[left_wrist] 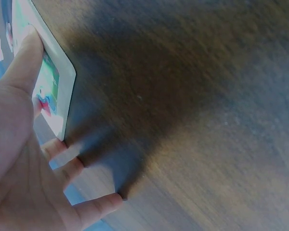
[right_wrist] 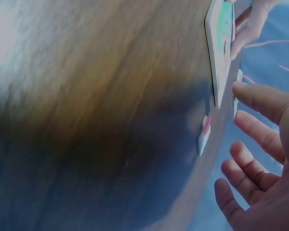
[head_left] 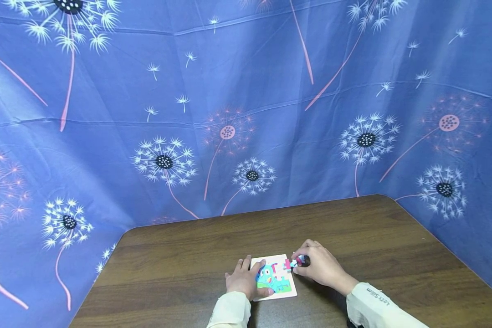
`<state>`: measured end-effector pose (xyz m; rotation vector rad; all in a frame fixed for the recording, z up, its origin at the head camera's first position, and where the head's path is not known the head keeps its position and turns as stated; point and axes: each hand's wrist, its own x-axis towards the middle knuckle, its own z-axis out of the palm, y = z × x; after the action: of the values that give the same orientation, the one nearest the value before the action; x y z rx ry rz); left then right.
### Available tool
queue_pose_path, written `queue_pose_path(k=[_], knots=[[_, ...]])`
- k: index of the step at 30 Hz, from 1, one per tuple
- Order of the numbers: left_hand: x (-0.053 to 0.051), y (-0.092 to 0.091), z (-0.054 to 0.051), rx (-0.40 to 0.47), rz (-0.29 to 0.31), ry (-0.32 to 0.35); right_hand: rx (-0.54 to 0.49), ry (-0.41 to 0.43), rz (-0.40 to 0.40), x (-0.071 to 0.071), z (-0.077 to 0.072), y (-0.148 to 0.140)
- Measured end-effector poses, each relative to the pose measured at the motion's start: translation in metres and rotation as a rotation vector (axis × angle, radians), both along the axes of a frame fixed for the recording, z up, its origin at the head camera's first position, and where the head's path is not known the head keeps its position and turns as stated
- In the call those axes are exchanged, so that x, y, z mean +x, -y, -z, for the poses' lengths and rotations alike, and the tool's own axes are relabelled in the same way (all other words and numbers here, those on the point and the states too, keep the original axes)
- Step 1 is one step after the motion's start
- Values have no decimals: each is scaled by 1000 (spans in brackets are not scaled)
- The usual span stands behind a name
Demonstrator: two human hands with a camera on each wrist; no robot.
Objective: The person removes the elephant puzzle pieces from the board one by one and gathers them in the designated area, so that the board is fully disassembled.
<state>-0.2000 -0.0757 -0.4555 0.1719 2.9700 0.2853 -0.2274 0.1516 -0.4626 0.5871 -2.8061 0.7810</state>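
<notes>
A square puzzle board (head_left: 284,293) with a pale rim and a blue cartoon animal picture lies on the table. My left hand (head_left: 243,280) rests on its left side with fingers spread; in the left wrist view the thumb (left_wrist: 26,62) presses on the picture. Beside the board's upper right edge, my right hand (head_left: 321,266) pinches a small puzzle piece (right_wrist: 236,101) between thumb and index finger, the other fingers loosely bent. Another puzzle piece (right_wrist: 204,134), pink and white, lies on the table near the right hand. The right hand partly hides the pieces in the head view.
The brown wooden table (head_left: 180,273) extends around the board on every side. A blue cloth (head_left: 270,114) with a dandelion print hangs behind the table and along its sides.
</notes>
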Motion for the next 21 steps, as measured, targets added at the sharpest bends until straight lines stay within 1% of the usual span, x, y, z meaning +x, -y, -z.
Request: queue_pose_path(k=[3, 10, 13, 17, 21], knots=[[0, 0, 0, 0, -1, 0, -2, 9, 14, -1, -1, -5], [1, 0, -2, 17, -1, 2, -11, -20, 18, -3, -2, -19], [2, 0, -3, 14, 0, -2, 1, -27, 21, -4, -3, -25], [2, 0, -2, 0, 1, -7, 18, -18, 37, -5, -4, -33], [2, 0, -1, 0, -1, -6, 13, -16, 50, -7, -4, -39]])
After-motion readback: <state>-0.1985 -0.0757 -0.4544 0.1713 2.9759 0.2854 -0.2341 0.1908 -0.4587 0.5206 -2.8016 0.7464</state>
